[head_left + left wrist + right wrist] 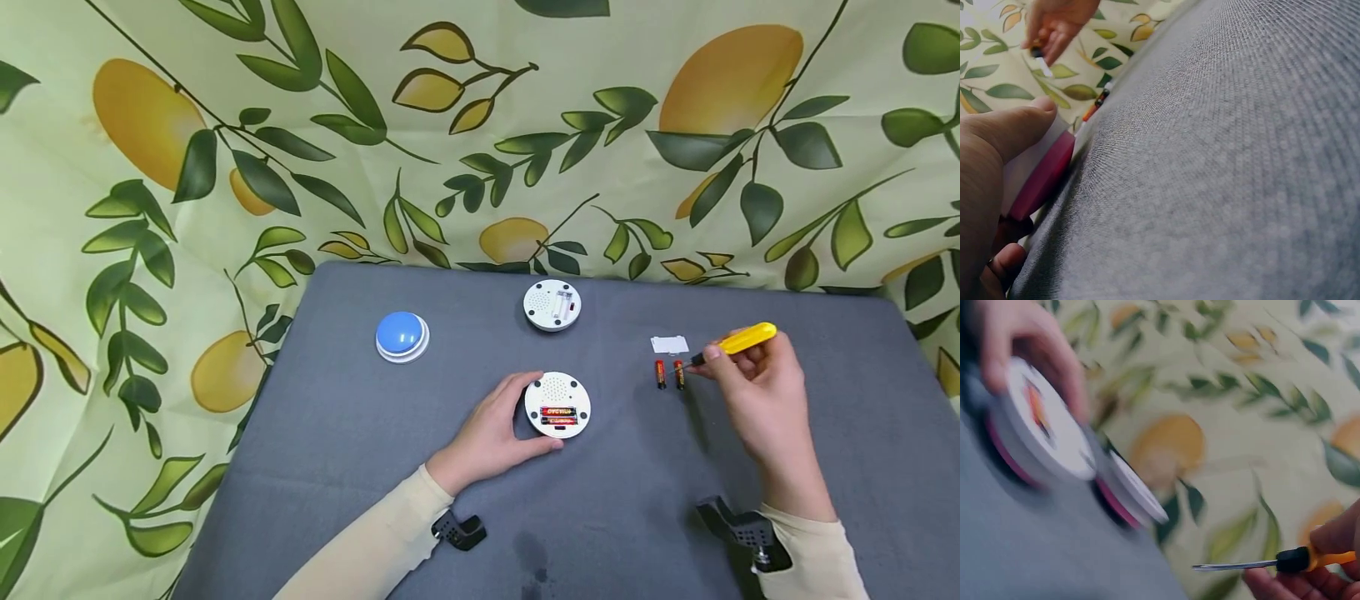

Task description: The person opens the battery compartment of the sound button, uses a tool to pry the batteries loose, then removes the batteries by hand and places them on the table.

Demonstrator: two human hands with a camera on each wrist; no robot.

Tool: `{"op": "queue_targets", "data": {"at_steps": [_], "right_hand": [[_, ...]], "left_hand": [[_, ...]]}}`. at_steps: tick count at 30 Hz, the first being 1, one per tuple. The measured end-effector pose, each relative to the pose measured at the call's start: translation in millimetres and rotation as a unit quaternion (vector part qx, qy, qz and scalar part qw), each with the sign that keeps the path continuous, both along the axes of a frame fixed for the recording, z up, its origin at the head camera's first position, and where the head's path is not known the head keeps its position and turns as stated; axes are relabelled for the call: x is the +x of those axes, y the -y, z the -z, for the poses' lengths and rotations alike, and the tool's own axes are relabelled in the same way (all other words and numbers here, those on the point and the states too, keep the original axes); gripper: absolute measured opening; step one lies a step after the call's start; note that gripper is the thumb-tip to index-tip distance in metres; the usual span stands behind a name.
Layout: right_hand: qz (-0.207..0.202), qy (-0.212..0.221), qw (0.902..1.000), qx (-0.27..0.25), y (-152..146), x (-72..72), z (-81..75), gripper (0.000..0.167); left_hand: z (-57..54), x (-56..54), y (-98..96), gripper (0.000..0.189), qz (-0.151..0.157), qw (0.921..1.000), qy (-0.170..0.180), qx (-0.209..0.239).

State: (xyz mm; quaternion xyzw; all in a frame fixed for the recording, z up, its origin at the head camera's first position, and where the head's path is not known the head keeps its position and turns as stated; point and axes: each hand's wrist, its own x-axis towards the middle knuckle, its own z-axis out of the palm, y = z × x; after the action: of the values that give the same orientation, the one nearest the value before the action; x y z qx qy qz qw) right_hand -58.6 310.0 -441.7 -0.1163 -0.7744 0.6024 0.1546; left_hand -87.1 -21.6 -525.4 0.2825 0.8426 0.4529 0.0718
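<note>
My left hand (491,429) grips a round white push button (557,388) by its sides, thumb near, fingers far. It lies underside up, with two red batteries (558,421) side by side in its uncovered slot. A pink lower part (1046,172) of it shows in the left wrist view. My right hand (768,408) holds a screwdriver with a yellow handle (750,337) and a black collar, its metal shaft (1235,567) pointing left. In the head view the tip overlaps one of two loose red batteries (660,374). Above them lies a white battery cover (670,344).
A second white push button (543,302) lies underside up behind the held one, its battery slot uncovered. To the left stands a blue-domed button (400,333) on a white base. Leaf-and-fruit patterned cloth (450,192) hangs behind the grey table (360,433).
</note>
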Motion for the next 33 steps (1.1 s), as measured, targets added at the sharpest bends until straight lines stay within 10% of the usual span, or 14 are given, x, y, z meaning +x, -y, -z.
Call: {"op": "queue_targets", "data": {"at_steps": [12, 21, 33], "right_hand": [[-0.164, -0.173, 0.9701, 0.049, 83.8, 8.1, 16.1, 0.039], [-0.177, -0.151, 0.9646, 0.124, 92.6, 11.1, 26.7, 0.042], [-0.177, -0.15, 0.972, -0.036, 99.6, 12.8, 38.0, 0.034]], "left_hand": [[1.6, -2.9, -1.8, 0.093, -0.007, 0.9997, -0.009, 0.02], [1.1, -1.6, -2.6, 0.094, -0.014, 0.9997, 0.016, 0.009], [-0.1, -1.2, -3.6, 0.092, -0.03, 0.9994, 0.011, 0.015]]}}
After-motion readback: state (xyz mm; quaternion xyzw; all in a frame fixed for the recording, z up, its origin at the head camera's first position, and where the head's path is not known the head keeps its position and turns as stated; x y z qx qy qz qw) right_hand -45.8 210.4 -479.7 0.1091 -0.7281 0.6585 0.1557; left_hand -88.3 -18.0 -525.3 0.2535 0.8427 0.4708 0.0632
